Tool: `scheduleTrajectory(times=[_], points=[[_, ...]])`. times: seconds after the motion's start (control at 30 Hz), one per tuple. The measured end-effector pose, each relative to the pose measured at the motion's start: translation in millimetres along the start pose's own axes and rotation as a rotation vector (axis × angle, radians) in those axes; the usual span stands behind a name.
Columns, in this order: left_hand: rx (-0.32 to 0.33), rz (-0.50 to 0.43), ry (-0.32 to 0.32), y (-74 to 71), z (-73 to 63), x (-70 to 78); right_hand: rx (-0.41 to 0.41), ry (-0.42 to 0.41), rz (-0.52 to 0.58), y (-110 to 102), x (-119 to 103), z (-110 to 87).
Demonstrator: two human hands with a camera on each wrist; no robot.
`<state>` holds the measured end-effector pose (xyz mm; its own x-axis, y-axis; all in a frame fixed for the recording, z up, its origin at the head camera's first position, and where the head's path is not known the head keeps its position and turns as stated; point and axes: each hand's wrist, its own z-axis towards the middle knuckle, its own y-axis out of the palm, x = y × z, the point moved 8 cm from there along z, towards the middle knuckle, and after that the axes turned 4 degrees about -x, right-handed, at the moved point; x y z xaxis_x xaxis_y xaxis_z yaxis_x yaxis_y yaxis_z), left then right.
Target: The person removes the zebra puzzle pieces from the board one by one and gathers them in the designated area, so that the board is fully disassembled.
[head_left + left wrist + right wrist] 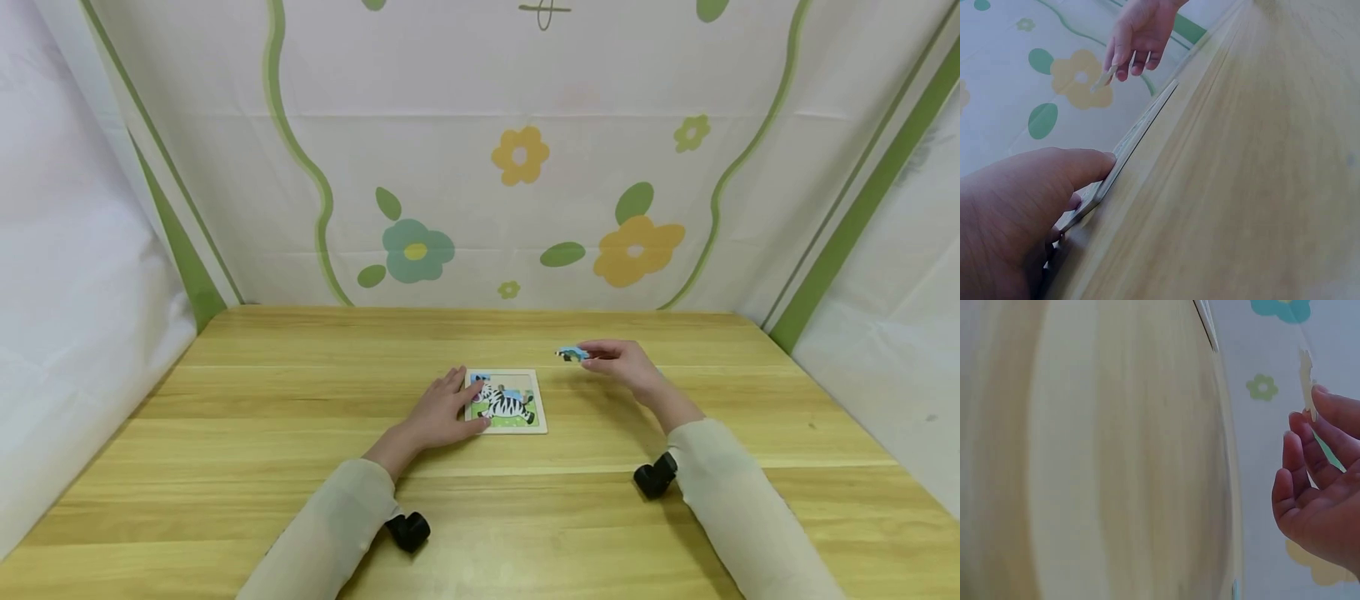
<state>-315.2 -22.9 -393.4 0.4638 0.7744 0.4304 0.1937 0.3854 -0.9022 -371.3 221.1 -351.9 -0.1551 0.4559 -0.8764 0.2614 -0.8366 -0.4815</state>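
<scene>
A wooden jigsaw board [543, 417] with a zebra picture lies flat on the table. Several pieces sit in its frame, and bare wood shows in the upper part. My left hand [442, 412] rests at the board's left side, its thumb and a finger over the picture; the left wrist view shows the thumb [1094, 165] pressing on the board's edge. Above the table, right of the board, my right hand [622, 364] pinches a blue jigsaw piece [572, 354] between thumb and fingers. That piece [1305, 378] appears edge-on in the right wrist view.
A small blue bit [658, 369] shows just beyond my right wrist, mostly hidden. The wooden table [525, 533] meets a white cloth [465, 167] printed with flowers at the back. White cloth walls flank both sides. Each sleeve has a black camera [656, 477] at the wrist.
</scene>
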Motion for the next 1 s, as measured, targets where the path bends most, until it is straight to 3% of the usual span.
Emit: scheduleTrajectory(times=[0.27, 0.53, 1.0], points=[[0.008, -0.022, 0.026, -1.3, -0.3, 3.7, 0.028, 0.029, -0.009, -35, 15, -13.2], [0.013, -0.012, 0.01, -0.7, -0.4, 0.0, 0.061, 0.04, -0.036, -59, 34, -18.3], [0.01, -0.011, 0.009, -1.6, -0.1, 0.0, 0.025, 0.103, -0.082, -67, 64, -14.6]])
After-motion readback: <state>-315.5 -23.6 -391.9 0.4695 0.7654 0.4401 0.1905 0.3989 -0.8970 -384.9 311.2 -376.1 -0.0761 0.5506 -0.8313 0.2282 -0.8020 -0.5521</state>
